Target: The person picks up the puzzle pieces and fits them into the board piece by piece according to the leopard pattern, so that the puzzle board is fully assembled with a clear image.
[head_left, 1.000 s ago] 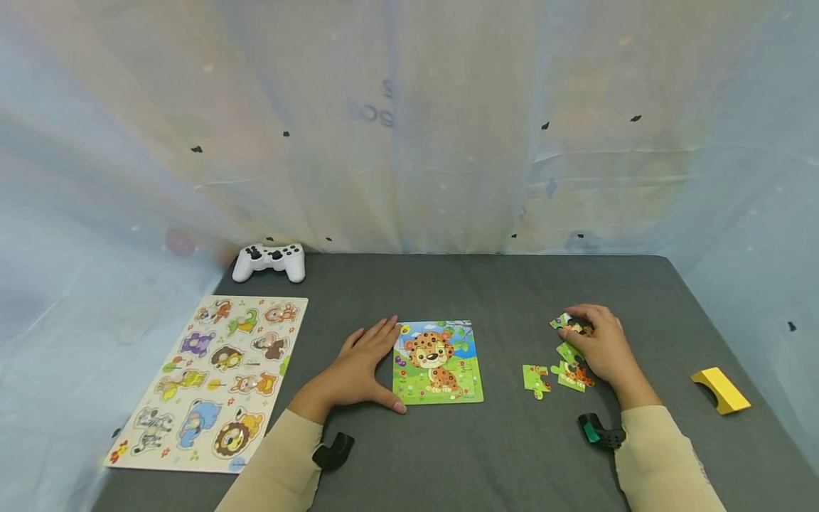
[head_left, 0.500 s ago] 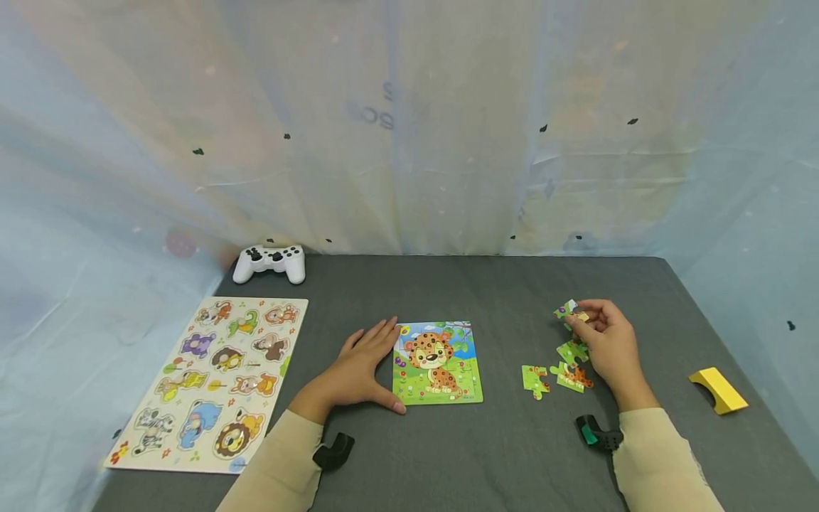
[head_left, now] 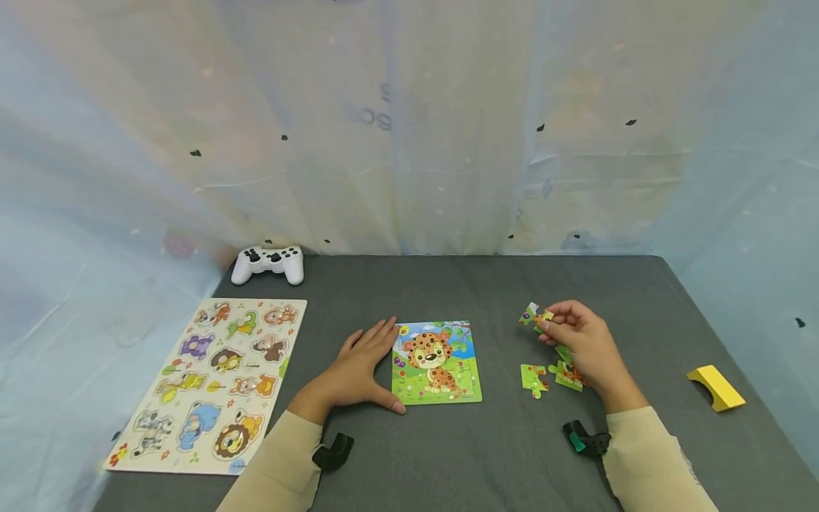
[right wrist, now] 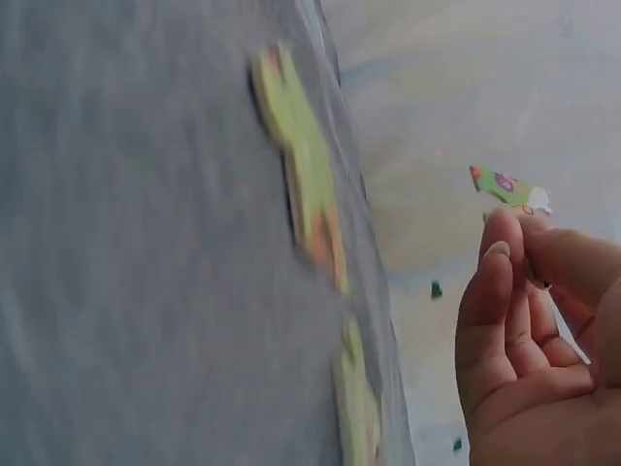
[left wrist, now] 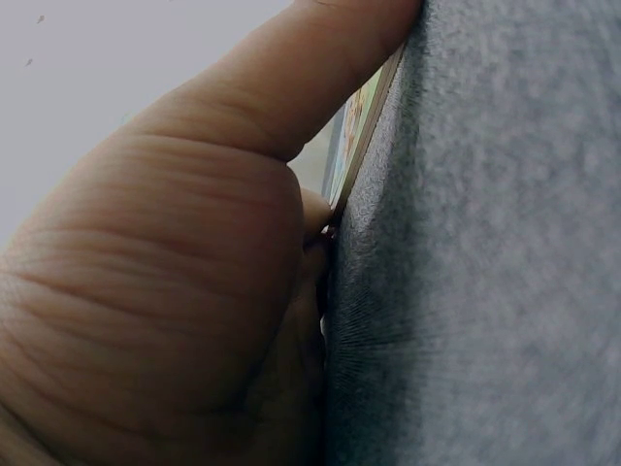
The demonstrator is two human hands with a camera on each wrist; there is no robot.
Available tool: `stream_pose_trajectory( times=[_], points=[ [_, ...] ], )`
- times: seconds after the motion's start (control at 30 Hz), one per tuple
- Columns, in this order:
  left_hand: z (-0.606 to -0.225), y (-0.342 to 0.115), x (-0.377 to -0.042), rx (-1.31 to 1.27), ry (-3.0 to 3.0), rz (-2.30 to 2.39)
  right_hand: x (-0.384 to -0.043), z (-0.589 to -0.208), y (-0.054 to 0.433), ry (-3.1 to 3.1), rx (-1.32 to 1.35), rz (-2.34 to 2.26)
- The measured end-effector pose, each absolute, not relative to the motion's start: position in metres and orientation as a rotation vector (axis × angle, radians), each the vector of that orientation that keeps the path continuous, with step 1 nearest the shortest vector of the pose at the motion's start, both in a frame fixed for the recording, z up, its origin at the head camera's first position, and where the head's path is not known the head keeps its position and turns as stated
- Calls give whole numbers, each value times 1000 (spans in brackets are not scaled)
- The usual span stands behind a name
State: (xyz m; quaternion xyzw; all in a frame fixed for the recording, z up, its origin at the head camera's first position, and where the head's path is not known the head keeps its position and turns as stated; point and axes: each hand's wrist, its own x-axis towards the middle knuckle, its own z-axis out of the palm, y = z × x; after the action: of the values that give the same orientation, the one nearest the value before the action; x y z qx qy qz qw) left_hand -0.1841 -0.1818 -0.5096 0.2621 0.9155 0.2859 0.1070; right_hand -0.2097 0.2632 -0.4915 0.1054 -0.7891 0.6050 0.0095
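A puzzle piece (head_left: 530, 313) is raised above the table (head_left: 473, 455), pinched between the right hand's (head_left: 585, 345) thumb and fingers; whether a second lies behind it cannot be told. The left hand (head_left: 361, 370) holds nothing, fingers spread nearly straight along the near side of the leopard board (head_left: 436, 363), which lies flat between the hands. Loose pieces (head_left: 534, 380) lie below the right hand, some partly hidden by it. Left of the left hand, the animal board (head_left: 169, 464) carries figures within outlined shapes; whether they lift out is unclear. Beyond it sits a white controller (head_left: 269, 264). A yellow arch block (head_left: 719, 387) lies right of the right hand.
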Motion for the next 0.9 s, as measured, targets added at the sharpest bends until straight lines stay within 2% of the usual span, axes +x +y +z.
stream_pose_trajectory(
  times=[0.37, 0.7, 0.9],
  points=[
    [-511, -182, -185, 779, 2695, 848, -197, -487, 216, -2431, 392, 2015],
    [-515, -184, -187, 774, 2705, 814, -185, -497, 168, -2449, 566, 2093],
    [-513, -184, -187, 789, 2696, 839, -176, -502, 144, -2469, 582, 2167]
  ],
)
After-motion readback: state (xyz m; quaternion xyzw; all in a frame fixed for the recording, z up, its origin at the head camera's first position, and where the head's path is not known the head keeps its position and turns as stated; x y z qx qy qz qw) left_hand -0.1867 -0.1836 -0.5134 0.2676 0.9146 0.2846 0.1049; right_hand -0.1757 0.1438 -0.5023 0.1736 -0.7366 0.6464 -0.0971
